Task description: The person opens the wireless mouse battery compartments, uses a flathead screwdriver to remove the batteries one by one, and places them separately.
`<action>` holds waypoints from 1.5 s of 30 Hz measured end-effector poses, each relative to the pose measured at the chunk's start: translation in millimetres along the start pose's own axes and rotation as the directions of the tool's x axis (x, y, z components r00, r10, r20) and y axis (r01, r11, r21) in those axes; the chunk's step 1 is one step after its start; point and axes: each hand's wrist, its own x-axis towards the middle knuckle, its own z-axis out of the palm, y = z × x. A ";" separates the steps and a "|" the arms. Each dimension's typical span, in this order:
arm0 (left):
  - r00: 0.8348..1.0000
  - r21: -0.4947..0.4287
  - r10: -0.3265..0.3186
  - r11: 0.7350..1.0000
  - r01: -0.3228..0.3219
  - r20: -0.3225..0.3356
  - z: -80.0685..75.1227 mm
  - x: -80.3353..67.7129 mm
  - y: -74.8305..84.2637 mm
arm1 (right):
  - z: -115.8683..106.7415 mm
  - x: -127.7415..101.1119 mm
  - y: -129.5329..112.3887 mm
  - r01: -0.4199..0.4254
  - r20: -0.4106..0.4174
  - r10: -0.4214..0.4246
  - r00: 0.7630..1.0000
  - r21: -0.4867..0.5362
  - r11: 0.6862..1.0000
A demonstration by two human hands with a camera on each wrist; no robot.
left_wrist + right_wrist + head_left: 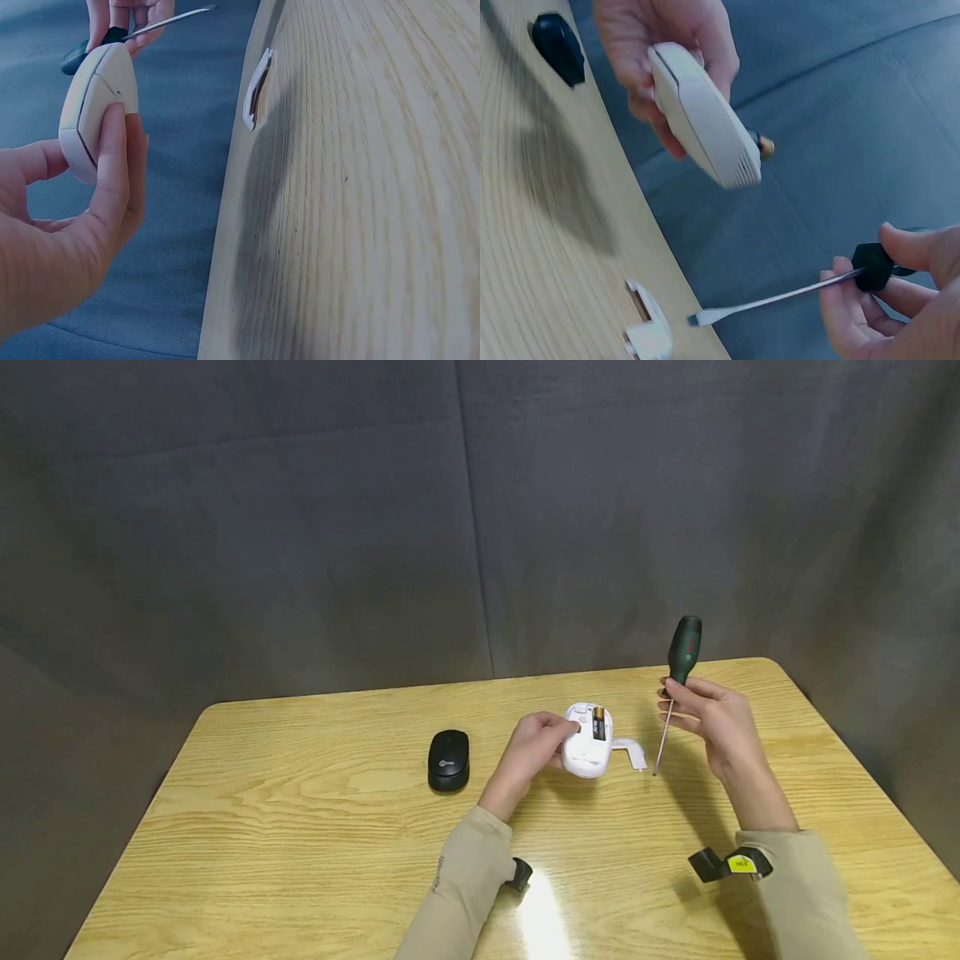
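Glossy wooden table (300, 827), smooth white plastic mouse (587, 752), metal screwdriver shaft (663, 737).

Light wooden table (300, 827) (rounded corners), black mouse (448, 760) lying on it, white battery cover (630, 752) nearby

The white mouse (587, 742) is lifted off the table, underside up, battery (598, 723) exposed. The green-handled screwdriver (677, 681) is held upright, tip down, beside it.

Even, moderate lighting from overhead

Glare is seen on the near worktop (542, 910); soft shadows are cast; wrist views are slightly blurred.
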 end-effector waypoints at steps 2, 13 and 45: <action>1.000 0.000 0.001 1.000 -0.001 -0.001 0.0 0.7 -0.4 | -5.4 1.5 -1.0 -0.016 -0.006 0.016 1.000 -0.039 0.999; 1.000 0.003 0.024 1.000 -0.024 -0.013 -0.7 0.4 0.1 | -26.5 10.3 0.6 -0.076 0.031 0.084 0.996 -0.207 0.975; 1.000 -0.004 0.016 1.000 -0.016 -0.022 -2.7 0.4 -0.5 | -58.0 19.2 22.5 -0.050 0.041 0.233 0.972 -0.927 0.372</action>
